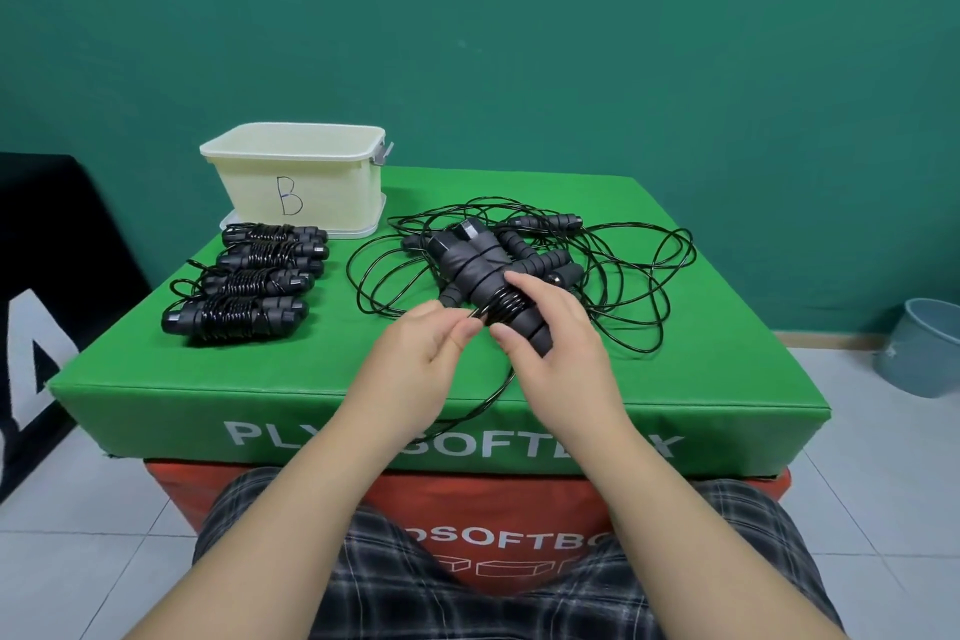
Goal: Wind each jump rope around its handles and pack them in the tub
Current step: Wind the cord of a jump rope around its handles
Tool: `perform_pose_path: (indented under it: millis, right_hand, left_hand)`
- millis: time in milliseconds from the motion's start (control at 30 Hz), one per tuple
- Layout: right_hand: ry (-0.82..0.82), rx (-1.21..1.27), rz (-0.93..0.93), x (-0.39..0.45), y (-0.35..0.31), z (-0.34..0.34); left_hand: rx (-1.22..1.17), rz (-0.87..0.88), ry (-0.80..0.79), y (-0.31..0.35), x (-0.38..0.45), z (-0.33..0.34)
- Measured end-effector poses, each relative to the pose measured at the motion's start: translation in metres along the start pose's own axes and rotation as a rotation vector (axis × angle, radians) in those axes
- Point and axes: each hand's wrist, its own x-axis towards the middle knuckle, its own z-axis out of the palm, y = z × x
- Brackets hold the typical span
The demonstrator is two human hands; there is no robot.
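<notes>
My right hand point(550, 333) grips a pair of black jump rope handles point(470, 270) held together above the green box, with several turns of black cord around their lower part. My left hand point(423, 348) pinches the cord point(480, 312) just left of the handles. Behind them lies a tangle of loose ropes and handles point(550, 250). Several wound rope bundles point(249, 286) lie in a row on the left. The cream tub point(301, 182) marked "B" stands at the back left; its inside is hidden from here.
The green soft box point(260, 390) sits on a red one point(467, 509). A grey bucket point(924, 343) stands on the tiled floor at right. A black pad point(47, 250) leans at left. My checked shorts fill the bottom.
</notes>
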Motion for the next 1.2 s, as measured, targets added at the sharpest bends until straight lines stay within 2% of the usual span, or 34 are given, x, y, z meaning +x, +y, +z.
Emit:
perform_pose_path:
  millis: [167, 267, 500, 600, 867, 933, 1033, 1200]
  right_hand:
    - [-0.059, 0.193, 0.066, 0.000, -0.006, 0.003]
    - [-0.027, 0.359, 0.153, 0.003, -0.011, 0.000]
    - [0.021, 0.505, 0.207, 0.001, -0.015, -0.006]
    - [-0.006, 0.553, 0.223, -0.001, -0.017, -0.004]
    - [-0.180, 0.915, 0.370, -0.001, -0.023, 0.000]
    - [-0.197, 0.892, 0.384, 0.001, -0.021, -0.001]
    - [-0.127, 0.700, 0.333, 0.003, -0.016, 0.002]
    - [0.021, 0.296, 0.025, 0.004, -0.013, 0.002]
  left_hand:
    - [-0.215, -0.195, 0.062, -0.008, 0.002, -0.003]
    - [-0.151, -0.174, 0.057, -0.018, -0.002, 0.000]
    - [-0.083, -0.052, -0.053, -0.018, -0.007, 0.004]
    - [-0.082, -0.082, -0.059, -0.027, -0.005, 0.002]
    - [-0.657, -0.397, -0.077, -0.022, 0.006, 0.006]
    - [-0.715, -0.419, -0.099, -0.019, 0.005, 0.007]
    - [-0.723, -0.446, 0.012, -0.016, 0.004, 0.009]
    - [-0.542, -0.449, 0.158, -0.010, 0.003, 0.009]
